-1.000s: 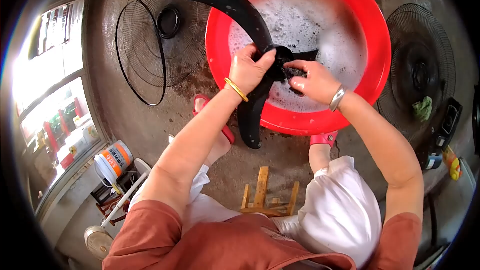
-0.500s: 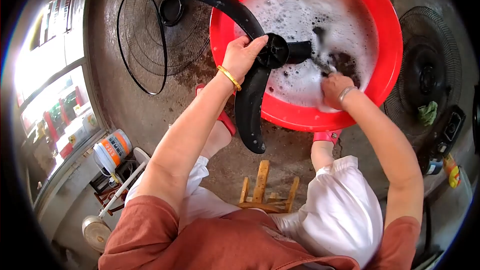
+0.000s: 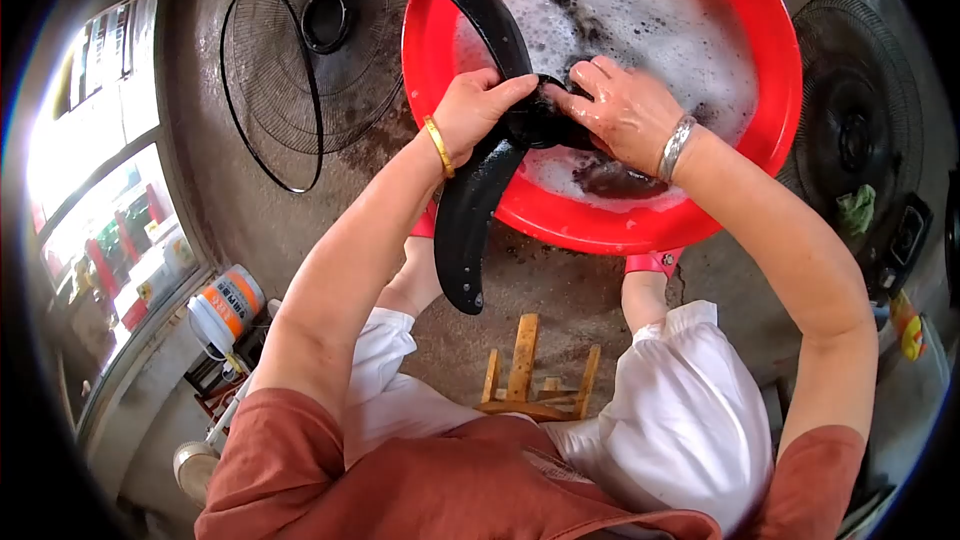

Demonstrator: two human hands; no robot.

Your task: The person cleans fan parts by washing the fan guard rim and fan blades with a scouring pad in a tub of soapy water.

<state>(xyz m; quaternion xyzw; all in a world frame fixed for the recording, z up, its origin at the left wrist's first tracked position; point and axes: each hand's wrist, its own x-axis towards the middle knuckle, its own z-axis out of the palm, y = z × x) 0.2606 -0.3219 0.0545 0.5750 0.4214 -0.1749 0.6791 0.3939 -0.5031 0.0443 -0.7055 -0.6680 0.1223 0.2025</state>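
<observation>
My left hand (image 3: 478,108) is closed on the black fan blade piece (image 3: 468,215) near its round hub, with the thumb on the hub. The piece hangs partly over the left rim of a red basin (image 3: 605,236) holding foamy water (image 3: 660,15). One long curved blade points up and left, another points down outside the basin. Wet and bent, the fingers of my right hand (image 3: 625,118) reach to the hub; a dark thing under them is too hidden to make out.
Black wire fan covers lie on the floor at the left (image 3: 350,50) and right (image 3: 850,110). A green cloth (image 3: 856,209) rests on the right one. A wooden stool (image 3: 522,365) stands below, a white and orange bucket (image 3: 228,308) beside the window.
My right hand has come up out of the foamy water to the hub. The blade piece has tilted a little, its lower blade swinging left. Dark patches in the foam have shifted.
</observation>
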